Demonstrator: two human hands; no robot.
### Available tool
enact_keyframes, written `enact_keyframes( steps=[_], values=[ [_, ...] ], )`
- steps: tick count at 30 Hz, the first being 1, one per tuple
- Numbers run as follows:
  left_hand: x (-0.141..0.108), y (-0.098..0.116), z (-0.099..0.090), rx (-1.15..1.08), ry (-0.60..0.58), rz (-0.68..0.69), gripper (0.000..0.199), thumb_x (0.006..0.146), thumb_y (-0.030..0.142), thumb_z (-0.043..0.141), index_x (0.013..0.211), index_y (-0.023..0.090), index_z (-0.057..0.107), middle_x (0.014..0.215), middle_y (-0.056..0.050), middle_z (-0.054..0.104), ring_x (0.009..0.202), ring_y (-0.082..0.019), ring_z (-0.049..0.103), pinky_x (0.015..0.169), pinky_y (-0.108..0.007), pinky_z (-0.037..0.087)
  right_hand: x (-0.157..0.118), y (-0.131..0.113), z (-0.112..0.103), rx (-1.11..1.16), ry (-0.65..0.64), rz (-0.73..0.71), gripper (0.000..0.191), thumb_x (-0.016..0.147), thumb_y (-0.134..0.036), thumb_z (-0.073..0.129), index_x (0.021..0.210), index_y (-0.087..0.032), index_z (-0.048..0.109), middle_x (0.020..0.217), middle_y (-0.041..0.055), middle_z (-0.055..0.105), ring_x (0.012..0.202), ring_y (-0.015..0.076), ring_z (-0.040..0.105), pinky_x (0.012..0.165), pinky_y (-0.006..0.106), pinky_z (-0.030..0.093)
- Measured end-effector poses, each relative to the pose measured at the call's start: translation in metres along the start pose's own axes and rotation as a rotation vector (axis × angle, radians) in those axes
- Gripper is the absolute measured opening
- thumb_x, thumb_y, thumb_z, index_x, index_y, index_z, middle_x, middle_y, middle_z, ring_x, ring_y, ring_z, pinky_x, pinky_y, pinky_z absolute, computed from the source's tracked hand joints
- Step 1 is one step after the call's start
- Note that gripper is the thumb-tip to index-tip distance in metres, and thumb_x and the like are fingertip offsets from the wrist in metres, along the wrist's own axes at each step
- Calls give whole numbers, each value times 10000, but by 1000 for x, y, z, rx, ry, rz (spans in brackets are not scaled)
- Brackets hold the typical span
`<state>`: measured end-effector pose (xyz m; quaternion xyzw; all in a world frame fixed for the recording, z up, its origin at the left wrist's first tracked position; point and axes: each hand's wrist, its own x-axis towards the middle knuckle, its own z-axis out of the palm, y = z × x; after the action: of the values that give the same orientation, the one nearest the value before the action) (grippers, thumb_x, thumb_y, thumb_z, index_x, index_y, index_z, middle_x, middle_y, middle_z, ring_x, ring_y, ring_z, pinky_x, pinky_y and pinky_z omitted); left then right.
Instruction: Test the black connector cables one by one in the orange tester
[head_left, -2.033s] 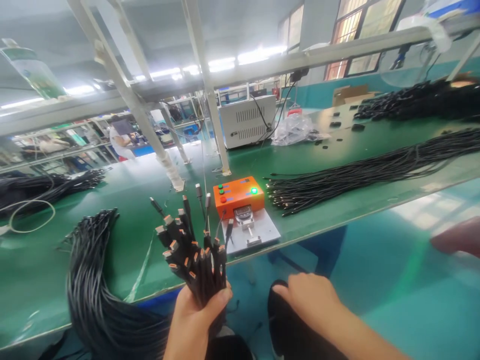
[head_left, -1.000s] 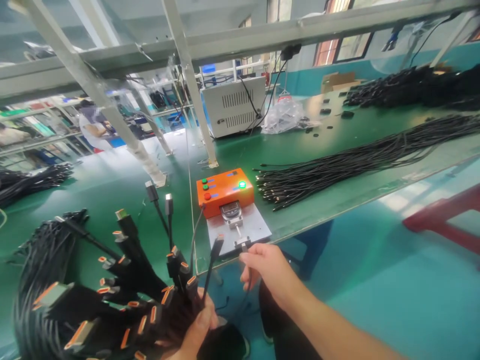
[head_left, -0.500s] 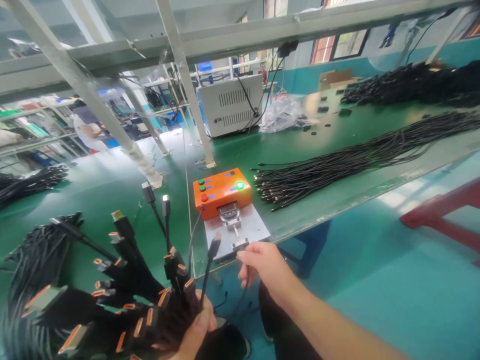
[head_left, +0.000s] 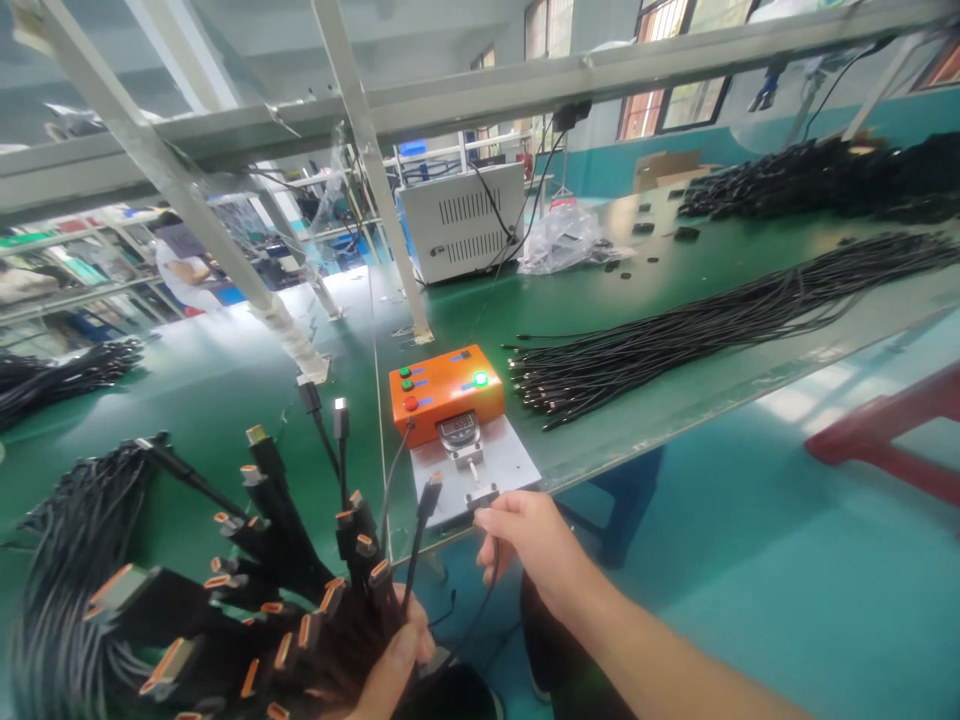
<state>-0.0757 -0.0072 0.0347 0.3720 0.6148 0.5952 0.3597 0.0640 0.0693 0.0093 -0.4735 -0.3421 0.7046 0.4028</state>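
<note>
My left hand is closed around a thick bunch of black USB cables, their metal plugs with orange insides fanned upward. One cable end stands apart from the bunch, close to the metal plate. My right hand pinches a black USB cable just behind its plug, at the small holder on the front edge of the silver plate. Its plug is mostly hidden by my fingers. Behind the holder sits a digital gauge, joined to an orange box with a lit green light.
A long bundle of black cables lies along the table to the right. More cables hang at the left. A grey metal cabinet and a clear plastic bag stand behind. White posts rise from the green table.
The view has shifted slightly, and the bunch in my left hand sits a little further right. My right hand stays at the holder with its cable.
</note>
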Motion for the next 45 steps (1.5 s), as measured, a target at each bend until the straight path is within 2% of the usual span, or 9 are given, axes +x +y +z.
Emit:
enact_keyframes(
  steps=[4, 7, 10, 12, 18, 21, 25, 31, 45],
  values=[
    [0, 1, 0, -28, 29, -25, 193, 571, 395, 727, 573, 217, 652, 443, -18, 563, 398, -179, 515, 443, -327, 435, -2, 4, -4, -39, -34, 25, 178, 690, -302, 543, 586, -183, 462, 447, -18, 606, 375, 129, 557, 443, 247, 425],
    [-4, 5, -1, -66, 79, -48, 237, 494, 304, 780, 674, 197, 668, 575, -23, 636, 507, -200, 575, 526, -331, 471, -11, 9, -19, -396, -78, 18, 229, 721, -320, 529, 549, -207, 427, 450, 1, 591, 404, 155, 562, 448, 257, 387],
    [-8, 11, -1, -88, 23, -108, 263, 503, 242, 784, 730, 184, 664, 646, -13, 667, 623, -196, 604, 626, -303, 471, -24, 8, -36, -1009, 158, -149, 366, 715, -381, 578, 459, -216, 376, 430, 36, 526, 441, 182, 530, 466, 275, 303],
    [-9, 13, -2, -44, -54, -145, 213, 549, 237, 767, 726, 171, 669, 660, -15, 675, 659, -185, 603, 662, -285, 459, -35, 0, -40, -1174, 292, -271, 373, 751, -430, 549, 479, -216, 409, 446, 34, 506, 465, 185, 507, 487, 284, 280],
    [-6, 6, -3, 43, -182, -99, 185, 555, 239, 761, 669, 171, 632, 604, 11, 610, 583, -158, 547, 557, -250, 429, -68, -30, 0, -692, -34, -608, 176, 830, -335, 479, 842, -242, 628, 674, 12, 628, 578, 152, 537, 569, 260, 396],
    [-5, -1, -3, 53, -207, -69, 244, 523, 261, 766, 724, 179, 655, 638, -9, 622, 635, -212, 580, 617, -316, 464, -67, -35, 18, -595, -140, -543, 197, 776, -196, 517, 923, -240, 641, 744, 4, 635, 651, 152, 551, 615, 252, 414],
    [-6, -1, 0, 19, -207, -47, 333, 525, 272, 761, 842, 187, 702, 824, -62, 700, 811, -294, 619, 801, -412, 450, -60, -32, 23, -471, -240, -460, 100, 734, -151, 564, 676, -196, 632, 690, -7, 567, 647, 131, 504, 593, 229, 392],
    [-9, 16, -1, -97, -94, -149, 186, 627, 252, 750, 782, 184, 671, 775, -7, 695, 792, -190, 606, 765, -278, 453, -61, -15, 20, 102, -307, -346, 82, 777, -262, 588, 780, -180, 590, 727, 2, 582, 707, 137, 555, 716, 265, 440],
    [-7, 14, -4, -38, 7, -197, 240, 523, 298, 805, 669, 168, 666, 661, -4, 652, 678, -173, 579, 634, -237, 460, -42, -8, 2, -70, -22, -181, 245, 824, -388, 482, 836, -154, 554, 532, -26, 574, 418, 111, 562, 425, 201, 355]
  ],
)
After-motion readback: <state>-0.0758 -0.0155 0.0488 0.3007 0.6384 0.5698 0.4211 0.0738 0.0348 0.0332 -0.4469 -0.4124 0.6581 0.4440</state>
